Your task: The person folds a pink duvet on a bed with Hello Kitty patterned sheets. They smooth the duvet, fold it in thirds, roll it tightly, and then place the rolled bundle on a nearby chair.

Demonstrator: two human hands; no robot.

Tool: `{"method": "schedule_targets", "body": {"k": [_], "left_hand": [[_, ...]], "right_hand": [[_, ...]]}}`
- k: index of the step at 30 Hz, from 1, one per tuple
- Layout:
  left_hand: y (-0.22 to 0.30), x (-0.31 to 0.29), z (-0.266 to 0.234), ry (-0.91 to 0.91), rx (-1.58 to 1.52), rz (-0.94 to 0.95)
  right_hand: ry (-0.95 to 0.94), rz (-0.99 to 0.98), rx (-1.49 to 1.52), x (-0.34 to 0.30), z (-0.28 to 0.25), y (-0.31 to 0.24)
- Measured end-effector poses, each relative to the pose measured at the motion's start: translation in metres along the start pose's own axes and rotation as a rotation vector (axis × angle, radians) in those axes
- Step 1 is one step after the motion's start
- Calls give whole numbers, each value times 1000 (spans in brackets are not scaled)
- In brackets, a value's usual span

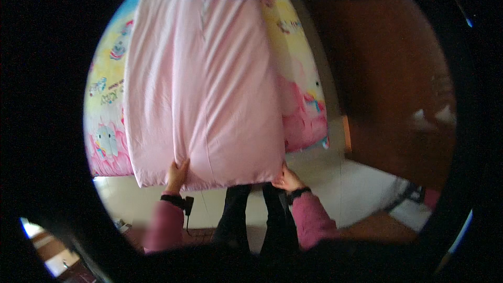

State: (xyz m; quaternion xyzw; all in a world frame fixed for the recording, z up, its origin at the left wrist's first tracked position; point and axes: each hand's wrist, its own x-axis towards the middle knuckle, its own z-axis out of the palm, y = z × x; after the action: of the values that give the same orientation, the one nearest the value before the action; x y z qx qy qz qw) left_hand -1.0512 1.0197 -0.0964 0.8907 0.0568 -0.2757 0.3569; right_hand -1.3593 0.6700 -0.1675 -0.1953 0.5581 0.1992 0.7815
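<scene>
A plain pink quilt [230, 105] lies lengthwise over a bed with a cartoon-printed sheet [107, 110] in yellow, white and pink. Its near end hangs a little past the bed's near edge. My left hand [178, 175] is closed on that near edge, left of its middle, and creases fan out from the grip. At the near right corner of the quilt, my right hand [288, 180] pinches the fabric, its fingertips partly hidden by the cloth. Long folds run from my hands toward the far end. Both wrists wear black bands.
To the right stands a large dark brown wooden piece of furniture [393, 84], beyond a narrow strip of floor. Pale floor tiles [209, 209] show between me and the bed. My legs in black trousers [234, 212] stand close to the quilt's near edge.
</scene>
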Motion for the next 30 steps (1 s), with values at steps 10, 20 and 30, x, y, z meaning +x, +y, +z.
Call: {"method": "schedule_targets", "body": {"k": [10, 20, 30], "left_hand": [[3, -15, 10, -120, -247, 52], [29, -36, 29, -152, -198, -97], [48, -48, 45, 177, 185, 83]], "right_hand": [[-373, -482, 546, -66, 16, 5], [-8, -424, 407, -50, 7, -12], [251, -240, -92, -136, -12, -53]]}}
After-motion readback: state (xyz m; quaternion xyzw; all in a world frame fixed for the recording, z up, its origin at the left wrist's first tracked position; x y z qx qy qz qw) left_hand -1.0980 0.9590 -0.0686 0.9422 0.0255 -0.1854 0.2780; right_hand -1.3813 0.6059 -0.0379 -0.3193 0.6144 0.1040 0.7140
